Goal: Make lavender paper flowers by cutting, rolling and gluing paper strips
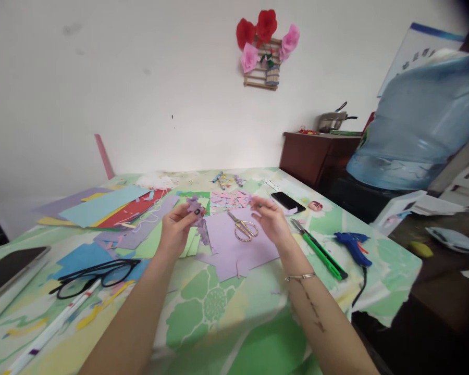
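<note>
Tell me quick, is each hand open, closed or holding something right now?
Left hand: closed, holding cut purple paper.
Right hand: partly curled; cannot tell whether it holds anything.

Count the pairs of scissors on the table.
1: the scissors lie on the purple sheet, between the left hand and the right hand. Any under the paper pile at the left would be hidden.
</note>
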A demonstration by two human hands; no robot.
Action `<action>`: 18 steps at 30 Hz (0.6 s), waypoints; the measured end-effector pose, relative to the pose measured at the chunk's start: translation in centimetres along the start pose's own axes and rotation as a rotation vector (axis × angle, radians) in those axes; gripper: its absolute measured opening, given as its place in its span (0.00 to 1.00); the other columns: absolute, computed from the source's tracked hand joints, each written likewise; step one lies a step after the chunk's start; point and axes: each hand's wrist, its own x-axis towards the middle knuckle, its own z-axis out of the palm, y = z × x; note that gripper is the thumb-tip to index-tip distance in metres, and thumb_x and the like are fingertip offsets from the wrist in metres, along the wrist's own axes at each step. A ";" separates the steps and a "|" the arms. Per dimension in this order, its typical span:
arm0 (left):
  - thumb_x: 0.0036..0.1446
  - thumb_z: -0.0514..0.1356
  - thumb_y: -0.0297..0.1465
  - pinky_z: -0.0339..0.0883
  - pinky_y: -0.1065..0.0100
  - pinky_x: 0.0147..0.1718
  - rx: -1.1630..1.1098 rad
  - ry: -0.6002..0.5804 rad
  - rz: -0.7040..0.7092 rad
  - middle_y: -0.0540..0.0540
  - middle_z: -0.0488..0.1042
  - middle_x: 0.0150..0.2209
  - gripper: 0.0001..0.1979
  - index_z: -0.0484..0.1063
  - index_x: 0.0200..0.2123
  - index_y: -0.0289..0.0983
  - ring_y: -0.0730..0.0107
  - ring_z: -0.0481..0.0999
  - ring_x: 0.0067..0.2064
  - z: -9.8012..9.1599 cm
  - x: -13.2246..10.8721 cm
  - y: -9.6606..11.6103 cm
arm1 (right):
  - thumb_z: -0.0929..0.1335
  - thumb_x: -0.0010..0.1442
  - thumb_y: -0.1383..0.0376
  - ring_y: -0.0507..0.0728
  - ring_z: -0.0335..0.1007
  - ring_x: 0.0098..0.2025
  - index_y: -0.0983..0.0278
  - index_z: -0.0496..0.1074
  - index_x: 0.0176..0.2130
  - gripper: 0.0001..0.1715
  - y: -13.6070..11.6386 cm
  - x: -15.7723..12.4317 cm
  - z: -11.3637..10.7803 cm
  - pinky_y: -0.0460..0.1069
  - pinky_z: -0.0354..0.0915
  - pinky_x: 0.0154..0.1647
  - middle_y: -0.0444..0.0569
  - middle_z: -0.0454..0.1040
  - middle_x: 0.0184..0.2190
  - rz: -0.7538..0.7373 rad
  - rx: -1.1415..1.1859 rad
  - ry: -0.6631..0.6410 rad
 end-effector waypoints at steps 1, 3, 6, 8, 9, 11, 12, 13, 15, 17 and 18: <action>0.34 0.71 0.26 0.69 0.63 0.37 -0.004 0.017 0.003 0.50 0.78 0.28 0.13 0.75 0.27 0.36 0.65 0.78 0.31 -0.2 0.2 0.1 | 0.71 0.46 0.66 0.51 0.68 0.35 0.60 0.75 0.36 0.14 -0.7 0.4 -1.2 0.47 0.63 0.35 0.44 0.76 0.35 -0.067 0.018 0.098; 0.35 0.70 0.25 0.69 0.64 0.35 0.001 0.037 0.018 0.49 0.78 0.28 0.11 0.75 0.27 0.36 0.66 0.78 0.31 -0.5 0.5 0.4 | 0.70 0.45 0.66 0.49 0.67 0.31 0.59 0.73 0.36 0.14 -1.8 0.8 -3.5 0.47 0.62 0.34 0.42 0.75 0.32 -0.159 0.029 0.257; 0.37 0.68 0.25 0.69 0.67 0.31 -0.006 0.064 0.034 0.48 0.77 0.27 0.09 0.74 0.26 0.35 0.68 0.77 0.30 -1.3 0.9 1.5 | 0.70 0.44 0.67 0.49 0.65 0.26 0.60 0.72 0.33 0.11 -2.6 1.1 -5.6 0.47 0.62 0.30 0.42 0.73 0.28 -0.199 -0.003 0.390; 0.39 0.66 0.24 0.70 0.70 0.29 -0.041 0.108 0.023 0.48 0.76 0.27 0.08 0.75 0.28 0.34 0.70 0.76 0.29 -2.0 1.2 2.4 | 0.70 0.44 0.67 0.49 0.64 0.24 0.60 0.71 0.32 0.11 -2.5 1.1 -5.8 0.47 0.61 0.28 0.42 0.73 0.26 -0.190 -0.045 0.411; 0.40 0.65 0.24 0.70 0.71 0.29 -0.072 0.140 0.013 0.48 0.75 0.26 0.08 0.75 0.29 0.34 0.71 0.75 0.29 -2.4 1.3 2.8 | 0.70 0.44 0.66 0.49 0.64 0.24 0.60 0.72 0.32 0.11 -2.3 1.0 -5.6 0.47 0.61 0.28 0.42 0.72 0.26 -0.180 -0.072 0.403; 0.42 0.63 0.24 0.70 0.72 0.28 -0.136 0.216 -0.018 0.48 0.74 0.26 0.07 0.74 0.29 0.33 0.72 0.74 0.28 -3.0 1.5 3.6 | 0.70 0.44 0.65 0.48 0.64 0.24 0.61 0.72 0.33 0.11 -1.7 1.0 -4.8 0.46 0.61 0.28 0.42 0.73 0.26 -0.149 -0.139 0.359; 0.43 0.62 0.25 0.70 0.73 0.27 -0.157 0.248 -0.032 0.48 0.74 0.26 0.06 0.74 0.29 0.33 0.73 0.74 0.28 -3.3 1.6 3.9 | 0.70 0.44 0.65 0.48 0.65 0.25 0.62 0.73 0.33 0.11 -1.4 0.9 -4.2 0.46 0.61 0.28 0.42 0.73 0.26 -0.129 -0.179 0.326; 0.44 0.61 0.25 0.70 0.73 0.27 -0.165 0.274 -0.048 0.48 0.73 0.26 0.05 0.74 0.29 0.33 0.73 0.74 0.28 -3.6 1.6 4.1 | 0.70 0.44 0.66 0.48 0.65 0.25 0.62 0.73 0.33 0.11 -1.0 0.9 -3.7 0.46 0.61 0.28 0.42 0.73 0.27 -0.107 -0.223 0.289; 0.46 0.60 0.25 0.70 0.74 0.25 -0.152 0.302 -0.086 0.47 0.73 0.26 0.05 0.73 0.30 0.32 0.73 0.73 0.27 -4.0 1.7 4.4 | 0.69 0.44 0.66 0.49 0.67 0.27 0.63 0.74 0.34 0.12 -0.1 0.8 -2.5 0.45 0.60 0.28 0.43 0.74 0.27 -0.063 -0.322 0.197; 0.48 0.59 0.24 0.70 0.74 0.23 -0.136 0.319 -0.130 0.47 0.73 0.26 0.04 0.73 0.30 0.32 0.73 0.73 0.26 -4.3 1.8 4.5 | 0.69 0.44 0.66 0.51 0.69 0.29 0.64 0.74 0.34 0.12 1.0 0.6 -1.4 0.46 0.61 0.29 0.45 0.75 0.27 -0.021 -0.431 0.081; 0.49 0.59 0.24 0.70 0.74 0.23 -0.134 0.330 -0.149 0.47 0.73 0.25 0.05 0.73 0.31 0.32 0.74 0.73 0.25 -4.4 1.9 4.5 | 0.69 0.45 0.66 0.52 0.69 0.29 0.64 0.74 0.33 0.12 1.5 0.5 -0.9 0.46 0.61 0.29 0.45 0.75 0.27 -0.004 -0.489 0.017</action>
